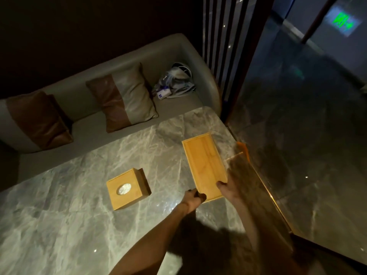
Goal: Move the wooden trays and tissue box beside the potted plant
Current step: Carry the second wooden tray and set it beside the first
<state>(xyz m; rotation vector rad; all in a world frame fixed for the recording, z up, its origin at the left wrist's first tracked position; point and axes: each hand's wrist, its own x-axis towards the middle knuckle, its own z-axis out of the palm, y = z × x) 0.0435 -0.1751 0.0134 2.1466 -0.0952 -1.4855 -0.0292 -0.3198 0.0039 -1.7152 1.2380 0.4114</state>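
A shallow rectangular wooden tray lies lengthwise near the right edge of the grey marble table. My left hand grips its near left corner, and my right hand holds its near right corner with the thumb on the rim. A square wooden tissue box with an oval opening on top stands to the left of the tray, untouched. Only one tray is visible. No potted plant is in view.
A grey sofa runs behind the table with two brown-and-beige cushions and a heap of plastic bags in its right corner. A dark glossy floor lies beyond the table's right edge.
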